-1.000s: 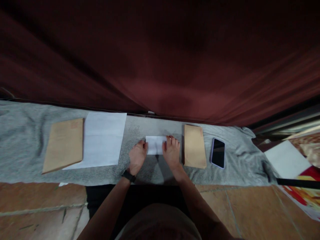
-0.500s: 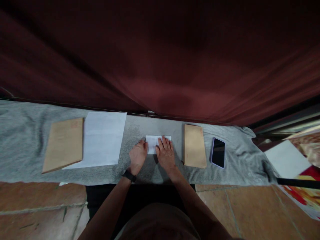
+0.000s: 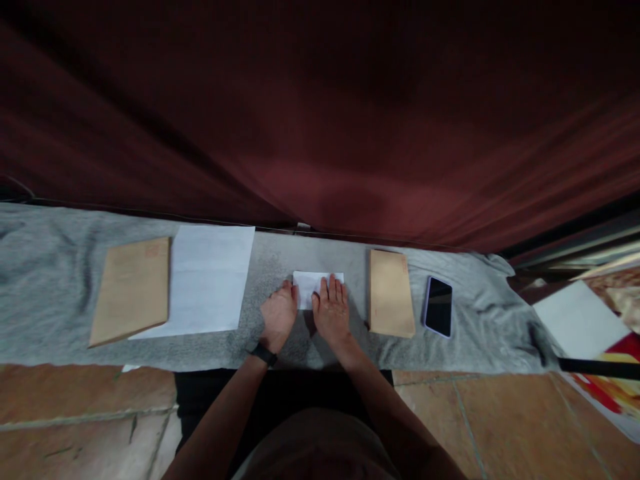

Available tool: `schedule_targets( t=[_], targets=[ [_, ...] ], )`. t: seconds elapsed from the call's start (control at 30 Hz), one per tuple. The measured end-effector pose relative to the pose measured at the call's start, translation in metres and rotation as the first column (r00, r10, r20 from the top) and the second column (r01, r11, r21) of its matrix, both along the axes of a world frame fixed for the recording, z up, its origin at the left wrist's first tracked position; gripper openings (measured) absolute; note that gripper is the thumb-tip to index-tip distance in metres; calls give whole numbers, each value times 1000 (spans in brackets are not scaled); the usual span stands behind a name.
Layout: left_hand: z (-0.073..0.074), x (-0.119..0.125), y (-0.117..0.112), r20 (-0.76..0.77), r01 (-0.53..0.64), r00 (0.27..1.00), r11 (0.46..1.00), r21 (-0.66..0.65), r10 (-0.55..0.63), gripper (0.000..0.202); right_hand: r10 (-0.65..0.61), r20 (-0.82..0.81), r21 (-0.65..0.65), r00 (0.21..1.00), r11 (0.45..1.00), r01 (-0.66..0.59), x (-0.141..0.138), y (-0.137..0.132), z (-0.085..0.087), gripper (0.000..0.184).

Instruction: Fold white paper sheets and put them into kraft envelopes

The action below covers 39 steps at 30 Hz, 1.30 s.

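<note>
A small folded sheet of white paper lies on the grey cloth in front of me. My left hand pinches its left edge, fingers curled and thumb against the paper. Flat on its right half rests my right hand, fingers stretched out and pressing the paper down. Left of my hands lie large white sheets, partly under a stack of brown envelopes. To the right of my right hand is another stack of brown envelopes.
The grey cloth covers a long narrow table. A phone with a dark screen lies right of the envelopes. A dark red curtain hangs along the far edge. White paper and a colourful printed item are at the far right.
The whole view has shifted slightly. My right hand's fingertips sit a little lower on the folded paper; the left hand stays at its left edge.
</note>
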<state>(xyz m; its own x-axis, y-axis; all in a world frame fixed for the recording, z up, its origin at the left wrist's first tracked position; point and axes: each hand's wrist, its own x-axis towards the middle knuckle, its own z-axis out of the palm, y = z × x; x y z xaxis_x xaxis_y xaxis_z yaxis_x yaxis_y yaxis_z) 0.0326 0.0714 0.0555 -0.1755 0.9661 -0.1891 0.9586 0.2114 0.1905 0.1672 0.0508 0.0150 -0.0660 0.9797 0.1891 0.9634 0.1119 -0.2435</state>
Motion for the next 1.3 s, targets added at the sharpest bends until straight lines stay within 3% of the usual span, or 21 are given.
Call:
schedule_targets(
  t=[0.1, 0.4, 0.53, 0.77, 0.97, 1.3],
  targets=[
    [-1, 1, 0, -9, 3, 1000, 1000, -3, -3, 44, -53, -7, 7, 999, 999, 53, -8, 2, 0, 52],
    [-7, 4, -4, -48, 23, 999, 1000, 3, -23, 45, -47, 9, 41, 999, 998, 47, -12, -6, -15, 68],
    [-7, 2, -3, -36, 48, 998, 996, 75, -45, 42, -51, 0, 73, 999, 996, 51, -13, -5, -18, 67],
    [-26, 16, 1, 87, 324, 927, 898, 299, -364, 51, -31, -6, 57, 999, 998, 32, -11, -4, -24, 57],
    [-43, 16, -6, 50, 319, 936, 901, 293, -347, 63, -22, -3, -9, 1000, 1000, 22, -7, -4, -19, 56],
    [-51, 7, -14, -35, 314, 945, 868, 385, -326, 65, -37, 6, 26, 999, 999, 36, 22, -3, -17, 57]
  ],
)
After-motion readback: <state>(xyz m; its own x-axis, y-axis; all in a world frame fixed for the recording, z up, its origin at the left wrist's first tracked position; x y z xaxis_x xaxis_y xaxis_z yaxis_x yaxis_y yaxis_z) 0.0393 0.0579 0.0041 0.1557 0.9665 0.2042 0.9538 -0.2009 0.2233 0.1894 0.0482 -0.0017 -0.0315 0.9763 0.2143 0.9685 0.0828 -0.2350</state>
